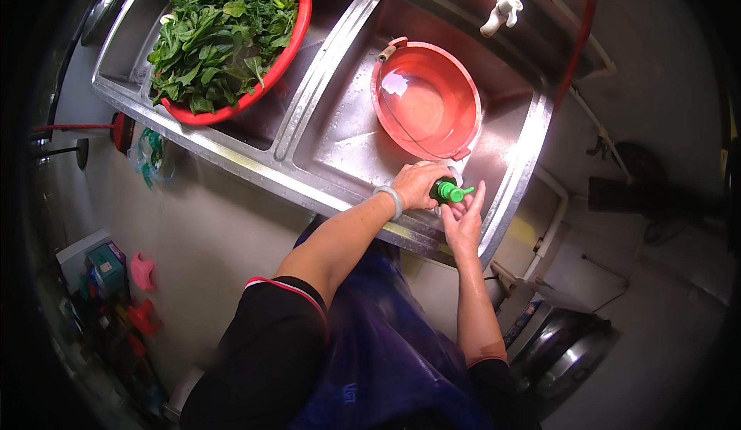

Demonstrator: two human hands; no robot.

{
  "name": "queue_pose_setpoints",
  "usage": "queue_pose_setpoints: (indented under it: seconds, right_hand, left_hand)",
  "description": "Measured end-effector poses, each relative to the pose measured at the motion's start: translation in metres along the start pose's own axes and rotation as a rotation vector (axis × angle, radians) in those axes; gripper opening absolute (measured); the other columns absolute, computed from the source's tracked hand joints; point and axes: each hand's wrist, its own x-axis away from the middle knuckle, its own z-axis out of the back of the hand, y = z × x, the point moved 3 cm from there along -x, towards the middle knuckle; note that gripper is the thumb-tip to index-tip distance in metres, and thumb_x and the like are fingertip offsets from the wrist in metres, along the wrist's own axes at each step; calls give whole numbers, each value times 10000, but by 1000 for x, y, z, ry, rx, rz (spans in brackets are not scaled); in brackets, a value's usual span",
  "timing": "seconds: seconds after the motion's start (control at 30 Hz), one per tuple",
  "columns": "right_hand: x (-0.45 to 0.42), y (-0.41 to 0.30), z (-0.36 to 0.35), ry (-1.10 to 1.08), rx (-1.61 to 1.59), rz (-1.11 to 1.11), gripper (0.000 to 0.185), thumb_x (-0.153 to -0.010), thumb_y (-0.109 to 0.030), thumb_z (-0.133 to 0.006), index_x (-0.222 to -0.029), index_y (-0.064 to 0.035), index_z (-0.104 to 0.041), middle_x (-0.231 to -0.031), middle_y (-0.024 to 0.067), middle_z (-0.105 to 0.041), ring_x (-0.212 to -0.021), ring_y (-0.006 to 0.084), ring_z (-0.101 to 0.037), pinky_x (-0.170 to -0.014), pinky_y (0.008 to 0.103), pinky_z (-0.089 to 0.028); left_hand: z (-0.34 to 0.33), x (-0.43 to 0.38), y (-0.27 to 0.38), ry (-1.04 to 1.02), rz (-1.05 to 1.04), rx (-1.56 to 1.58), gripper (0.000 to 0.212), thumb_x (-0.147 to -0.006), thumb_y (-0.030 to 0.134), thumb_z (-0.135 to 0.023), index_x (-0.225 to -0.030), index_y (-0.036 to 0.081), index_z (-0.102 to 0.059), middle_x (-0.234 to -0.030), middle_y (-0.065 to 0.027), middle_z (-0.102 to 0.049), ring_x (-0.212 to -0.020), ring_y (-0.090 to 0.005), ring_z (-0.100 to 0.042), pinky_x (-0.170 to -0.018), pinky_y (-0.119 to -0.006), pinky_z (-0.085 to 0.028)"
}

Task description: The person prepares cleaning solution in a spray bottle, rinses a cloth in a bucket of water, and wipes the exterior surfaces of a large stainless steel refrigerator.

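Observation:
My left hand (421, 185), with a pale bangle at its wrist, is closed around a dark green pump bottle (441, 190) with a bright green pump top. Beside the spout my right hand (464, 218) is held with its fingers apart; whether it touches the bottle is hidden. Both hands are over the near right corner of the steel sink basin (341, 152). Just beyond them a red plastic bucket (427, 100) holds clear liquid, its wire handle resting on the near side. A red basin (301, 30) heaped with leafy greens (226, 36) sits over the left basin.
A metal divider (324, 74) separates the sink basins. Over the far right edge juts a white tap (502, 7). A plastic bag (151, 155) hangs below the sink's front left. Small plastic stools (143, 271) stand on the floor at left, and metal pots (570, 352) are at lower right.

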Motion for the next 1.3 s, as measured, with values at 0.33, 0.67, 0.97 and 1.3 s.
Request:
queue_pose_setpoints:
  seconds: [0.33, 0.67, 0.97, 1.3]
  right_hand:
    - [-38, -72, -3, -551, 1357, 875, 177, -797, -162, -600, -940, -58, -605, -983, 133, -642, -1001, 255, -638, -905, 389, -461]
    - [-87, -52, -11, -770, 954, -470, 498, -918, -430, -506, -889, 43, -657, -877, 184, -715, -651, 255, -701, -602, 359, -557]
    - [-74, -90, 8, -930, 890, 615, 364, -787, -10, -593, -1134, -107, -643, -1124, 129, -623, -1032, 323, -595, -896, 413, -484]
    - [-48, -59, -12, -219, 374, -407, 354, -843, -224, -727, -977, 17, -504, -869, 179, -648, -677, 241, -698, -596, 385, -560]
  left_hand:
    - [-3, 0, -4, 24, 71, 26, 627, -609, 225, -797, -1190, 197, -565, -1219, -14, -598, -1196, -258, -535, -985, -429, -426]
    - [-1, 6, -3, 29, 88, 21, 701, -566, 239, -827, -1215, 206, -565, -1246, -6, -592, -1206, -230, -530, -982, -414, -419]
    - [-1, 9, -8, 16, 118, 8, 772, -547, 238, -842, -1255, 217, -534, -1268, 18, -581, -1220, -205, -520, -980, -403, -409]
    - [-4, 6, -9, 47, 91, 4, 751, -539, 241, -828, -1235, 214, -544, -1268, 20, -582, -1200, -203, -534, -975, -403, -409]
